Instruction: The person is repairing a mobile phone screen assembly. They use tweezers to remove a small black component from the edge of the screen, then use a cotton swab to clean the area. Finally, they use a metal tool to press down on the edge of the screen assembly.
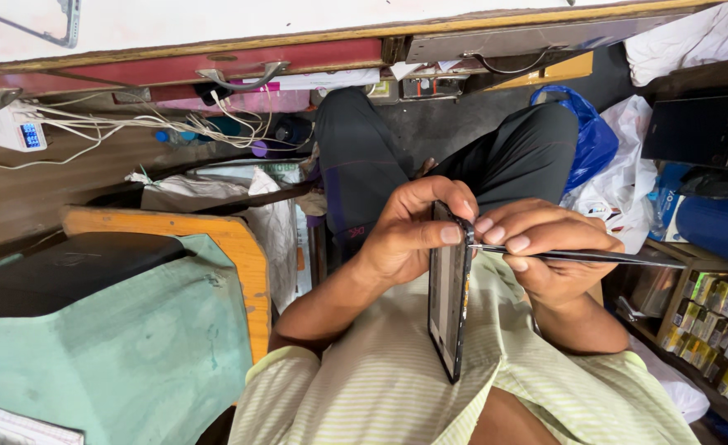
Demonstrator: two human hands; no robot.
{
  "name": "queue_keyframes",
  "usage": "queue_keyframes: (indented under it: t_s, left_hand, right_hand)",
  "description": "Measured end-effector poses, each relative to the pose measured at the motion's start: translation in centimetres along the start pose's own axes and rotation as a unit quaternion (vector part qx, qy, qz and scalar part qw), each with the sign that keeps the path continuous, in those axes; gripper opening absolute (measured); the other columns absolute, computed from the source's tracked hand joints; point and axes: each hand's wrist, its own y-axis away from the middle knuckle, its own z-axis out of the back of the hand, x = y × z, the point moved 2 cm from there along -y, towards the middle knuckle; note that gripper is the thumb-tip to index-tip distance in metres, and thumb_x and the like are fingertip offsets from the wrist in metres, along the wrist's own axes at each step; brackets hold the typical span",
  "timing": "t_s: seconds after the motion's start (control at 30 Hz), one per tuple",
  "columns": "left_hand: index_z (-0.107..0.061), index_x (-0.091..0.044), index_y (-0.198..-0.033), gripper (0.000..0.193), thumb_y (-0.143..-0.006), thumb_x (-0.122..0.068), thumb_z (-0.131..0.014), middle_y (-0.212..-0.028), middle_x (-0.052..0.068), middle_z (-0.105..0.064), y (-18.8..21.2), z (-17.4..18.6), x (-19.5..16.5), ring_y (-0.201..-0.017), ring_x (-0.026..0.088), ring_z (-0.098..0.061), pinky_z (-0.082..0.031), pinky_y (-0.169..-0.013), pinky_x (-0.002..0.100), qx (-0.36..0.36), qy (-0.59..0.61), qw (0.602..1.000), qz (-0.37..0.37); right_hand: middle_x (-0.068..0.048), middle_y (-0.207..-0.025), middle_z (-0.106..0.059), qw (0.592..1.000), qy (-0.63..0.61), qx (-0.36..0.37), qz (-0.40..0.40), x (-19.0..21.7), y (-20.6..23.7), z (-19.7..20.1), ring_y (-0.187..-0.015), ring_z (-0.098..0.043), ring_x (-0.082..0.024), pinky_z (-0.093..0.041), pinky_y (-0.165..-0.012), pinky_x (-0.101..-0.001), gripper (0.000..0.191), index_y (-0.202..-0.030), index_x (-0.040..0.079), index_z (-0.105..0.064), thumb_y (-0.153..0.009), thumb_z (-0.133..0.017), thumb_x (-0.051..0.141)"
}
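While a green cloth (125, 346) covers the table (244, 247) at nine o'clock, the left hand (409, 235) sits centre frame, clamped around a dark phone (449, 297) held edge-on, its long axis running twelve to six o'clock. Touching the phone's upper edge from three o'clock, thin metal tweezers (587, 256) lie horizontal, pinched shut in the right hand (545, 251). Both hands meet at the phone. Small boxes (714, 330) fill a shelf (669, 317) at four o'clock.
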Motion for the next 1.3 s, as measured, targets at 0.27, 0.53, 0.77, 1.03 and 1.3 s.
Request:
queue_keyframes:
  t_s: [0.27, 0.53, 0.77, 1.03, 1.3]
  left_hand:
    - [-0.067, 0.001, -0.113, 0.016, -0.098, 0.005, -0.071, -0.105, 0.012, -0.063, 0.20, 0.12, 0.06, -0.091, 0.019, -0.069, -0.059, -0.083, 0.032, 0.005, -0.004, 1.000, -0.005]
    - [-0.067, 0.001, -0.113, 0.017, -0.097, 0.005, -0.070, -0.105, 0.012, -0.063, 0.36, -0.06, -0.03, -0.091, 0.020, -0.070, -0.059, -0.087, 0.034, 0.000, -0.019, 1.000, -0.002]
    - [-0.067, 0.002, -0.113, 0.017, -0.098, 0.006, -0.070, -0.105, 0.012, -0.063, 0.15, -0.12, 0.09, -0.092, 0.020, -0.069, -0.059, -0.085, 0.032, 0.003, -0.020, 1.000, -0.005]
    - [-0.067, 0.002, -0.113, 0.016, -0.098, 0.006, -0.070, -0.105, 0.012, -0.063, 0.18, -0.10, 0.12, -0.092, 0.019, -0.070, -0.059, -0.084, 0.032, -0.001, -0.014, 1.000, 0.001]
    - [-0.067, 0.002, -0.113, 0.016, -0.099, 0.006, -0.069, -0.105, 0.012, -0.064, 0.23, -0.08, 0.14, -0.093, 0.018, -0.069, -0.058, -0.084, 0.031, -0.004, -0.018, 1.000, -0.003]
  right_hand:
    - [-0.018, -0.099, -0.073, 1.000, 0.000, 0.008, 0.004, 0.15, 0.05, -0.14, -0.088, -0.075, -0.032, -0.066, -0.082, -0.0431, 0.017, -0.098, -0.001, -0.067, -0.095, -0.079, 0.010]
    - [-0.017, -0.098, -0.073, 1.000, 0.014, 0.008, 0.012, 0.05, 0.13, -0.08, -0.087, -0.076, -0.031, -0.066, -0.081, -0.0423, 0.017, -0.098, 0.000, -0.066, -0.095, -0.079, 0.011]
    - [-0.017, -0.098, -0.073, 1.000, 0.010, 0.018, 0.012, 0.07, 0.21, 0.18, -0.087, -0.076, -0.032, -0.066, -0.081, -0.0424, 0.017, -0.098, 0.000, -0.066, -0.094, -0.078, 0.012]
    - [-0.017, -0.096, -0.073, 1.000, -0.005, -0.011, 0.008, -0.09, 0.24, -0.01, -0.087, -0.075, -0.031, -0.066, -0.082, -0.0431, 0.019, -0.100, -0.001, -0.066, -0.095, -0.080, 0.012]
    - [-0.018, -0.097, -0.073, 1.000, 0.009, -0.001, 0.016, 0.37, 0.01, -0.16, -0.088, -0.076, -0.031, -0.066, -0.082, -0.0429, 0.018, -0.100, -0.001, -0.066, -0.095, -0.078, 0.010]
